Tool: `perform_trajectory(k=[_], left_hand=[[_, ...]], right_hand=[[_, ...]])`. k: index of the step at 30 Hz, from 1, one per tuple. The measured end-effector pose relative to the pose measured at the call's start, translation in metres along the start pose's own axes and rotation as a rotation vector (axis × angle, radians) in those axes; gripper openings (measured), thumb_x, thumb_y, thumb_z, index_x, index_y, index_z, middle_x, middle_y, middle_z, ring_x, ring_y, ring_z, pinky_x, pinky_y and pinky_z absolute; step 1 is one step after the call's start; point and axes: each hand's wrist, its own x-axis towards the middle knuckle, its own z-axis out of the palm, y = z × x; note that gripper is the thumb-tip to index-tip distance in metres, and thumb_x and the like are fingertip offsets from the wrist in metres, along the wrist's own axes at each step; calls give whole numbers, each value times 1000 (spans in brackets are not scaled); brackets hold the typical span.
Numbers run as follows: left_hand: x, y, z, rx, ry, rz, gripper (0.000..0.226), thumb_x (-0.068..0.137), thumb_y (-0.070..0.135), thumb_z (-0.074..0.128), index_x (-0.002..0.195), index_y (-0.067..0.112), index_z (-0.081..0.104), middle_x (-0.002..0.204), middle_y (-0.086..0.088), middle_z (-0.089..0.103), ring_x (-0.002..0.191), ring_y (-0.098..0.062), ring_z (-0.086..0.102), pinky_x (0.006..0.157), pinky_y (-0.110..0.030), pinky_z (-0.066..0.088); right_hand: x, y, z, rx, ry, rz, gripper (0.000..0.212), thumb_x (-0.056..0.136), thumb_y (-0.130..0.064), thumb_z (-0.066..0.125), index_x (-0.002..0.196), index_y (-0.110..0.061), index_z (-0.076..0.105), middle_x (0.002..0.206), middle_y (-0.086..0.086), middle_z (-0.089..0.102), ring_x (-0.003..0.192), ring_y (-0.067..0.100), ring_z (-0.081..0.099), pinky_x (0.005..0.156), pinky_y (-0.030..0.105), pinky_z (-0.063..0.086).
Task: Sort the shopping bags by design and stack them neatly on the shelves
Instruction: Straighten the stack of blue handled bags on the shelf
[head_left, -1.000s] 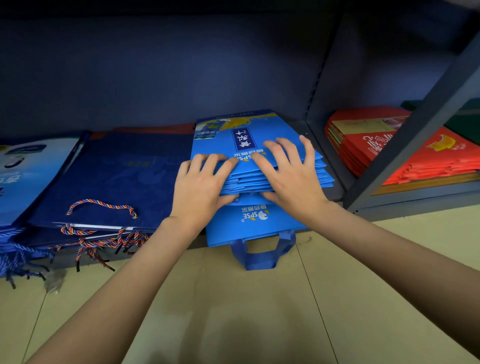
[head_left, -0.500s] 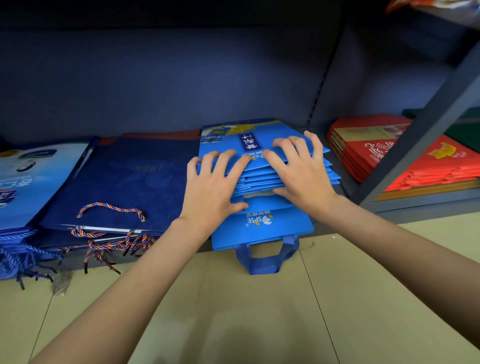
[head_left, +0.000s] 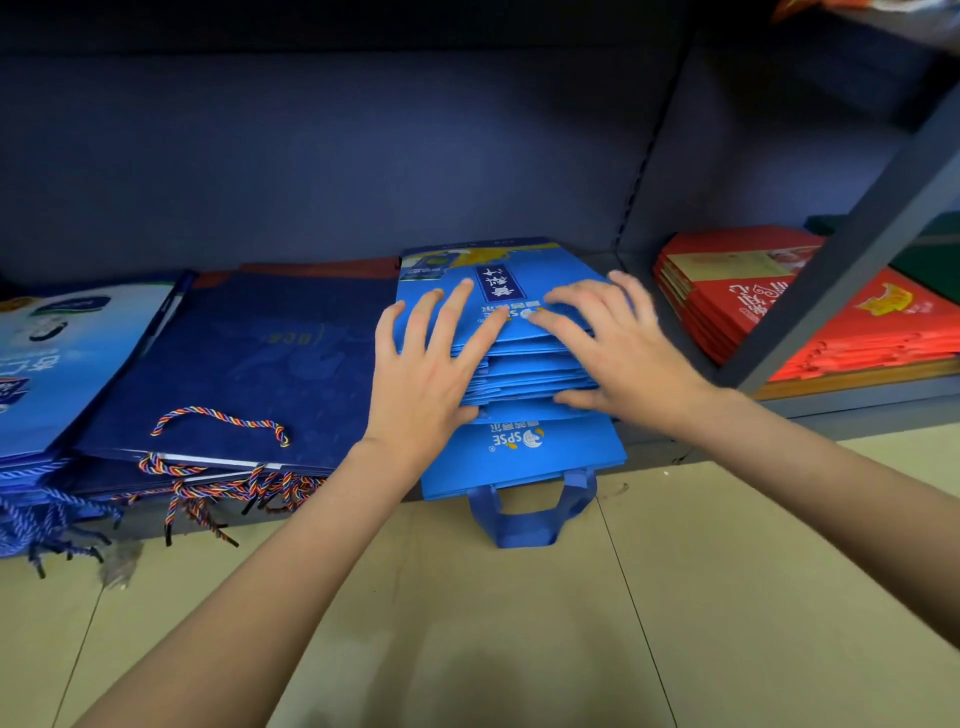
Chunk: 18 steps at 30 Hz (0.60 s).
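Observation:
A stack of bright blue fabric shopping bags (head_left: 524, 364) lies flat on the bottom shelf (head_left: 852, 402), its lowest bag (head_left: 519, 457) sticking out over the shelf's front edge with its handle (head_left: 530, 519) hanging onto the floor. My left hand (head_left: 426, 364) rests on the stack's left front corner with fingers spread and straight. My right hand (head_left: 618, 343) presses on the right front part, fingers straight, thumb against the stack's front edge. Both hands lie flat on the top bag.
Left of the stack lies a pile of dark navy paper bags (head_left: 244, 364) with multicoloured rope handles (head_left: 218, 421), and further left a pile of light blue and white bags (head_left: 62, 364). Beyond a grey shelf upright (head_left: 852, 249), red bags (head_left: 810, 312) are stacked. Beige floor tiles (head_left: 519, 623) lie in front.
Both hands have slid a little further back along the top of the blue stack, fingers spreading. The stack's upper bags sit slightly deeper on the shelf.

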Motion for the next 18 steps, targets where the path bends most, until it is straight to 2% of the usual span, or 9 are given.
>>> perform_trajectory(k=[4,8,14,18], left_hand=[[-2,-1,2,-39,6,8,107,40,53,88,131,27,39,138,-11,47,121,-29,36,101,-48,24],[-1,-2,1,-48,2,3,98,45,55,86,128,27,43,134,-10,51,116,-28,40,99,-46,25],[-3,-4,0,-91,4,-15,82,54,54,83,126,25,57,128,-10,55,110,-26,41,94,-45,28],[-11,0,3,-123,-29,-12,83,57,53,81,129,25,52,127,-9,56,106,-26,44,90,-43,29]], right_hand=[[-30,33,-8,19,-123,97,106,50,-51,86,137,-14,36,139,18,38,131,35,26,110,59,12],[-41,27,0,-7,-179,158,119,47,-54,86,143,-16,26,145,22,32,134,39,27,108,62,17],[-31,14,6,-51,-84,206,116,47,-59,83,141,-16,30,147,24,23,133,41,26,107,62,20],[-35,10,9,-43,-11,168,95,52,-45,85,130,-12,42,141,21,34,127,37,33,105,61,26]])
